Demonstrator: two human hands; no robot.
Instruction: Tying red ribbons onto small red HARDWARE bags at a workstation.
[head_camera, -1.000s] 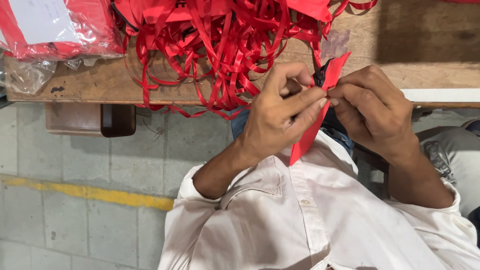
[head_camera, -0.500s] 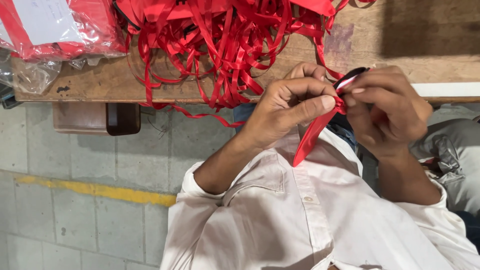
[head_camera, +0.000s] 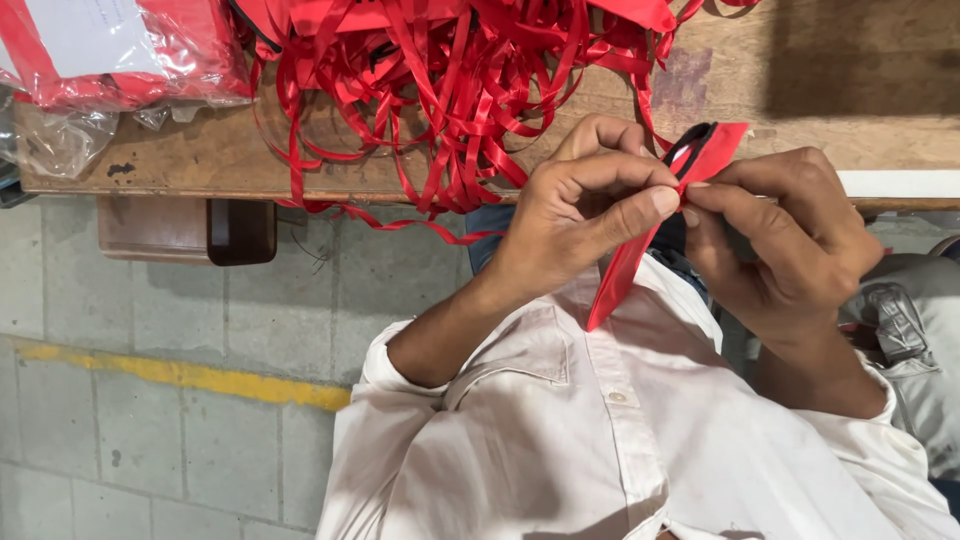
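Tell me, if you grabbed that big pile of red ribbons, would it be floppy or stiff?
Probably floppy: the red ribbons curl in loose loops and some droop over the wooden table edge. Likely light, being thin strips. They look tangled, so many would probably lift together.

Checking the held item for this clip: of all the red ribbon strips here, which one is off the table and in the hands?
The flat red strip with a black loop at its top, pinched between left hand and right hand; the other tangled red ribbons lie on the wooden table.

Ribbon tangle (head_camera: 450, 90) and plastic bags (head_camera: 110, 60) crowd the bench (head_camera: 880, 90) left and centre; bare wood at right is passable.
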